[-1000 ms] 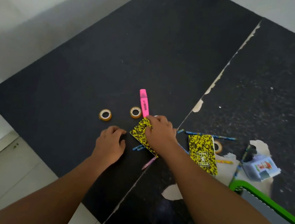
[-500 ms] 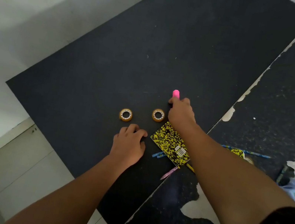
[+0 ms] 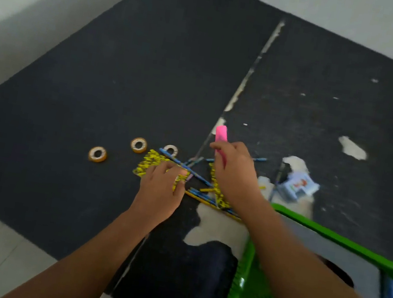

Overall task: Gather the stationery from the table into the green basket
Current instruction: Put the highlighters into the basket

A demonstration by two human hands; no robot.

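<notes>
— Status? My right hand [image 3: 234, 173], mid-frame, grips the pink highlighter [image 3: 221, 133]; my left hand [image 3: 161, 189] presses flat on the yellow notebook [image 3: 152, 163].

— Carry it low over the green basket [image 3: 346, 243], lower right, then release.

Both forearms are seen bare, with no sleeve, watch or ring visible on the left hand [image 3: 160, 189] or right hand [image 3: 235, 176].

A pink highlighter [image 3: 221, 134] is sticking up from a fist; tape rolls [image 3: 138, 145], notebooks [image 3: 152, 163] and pencils [image 3: 184, 166] are lying beside the green basket [image 3: 331, 239].
</notes>
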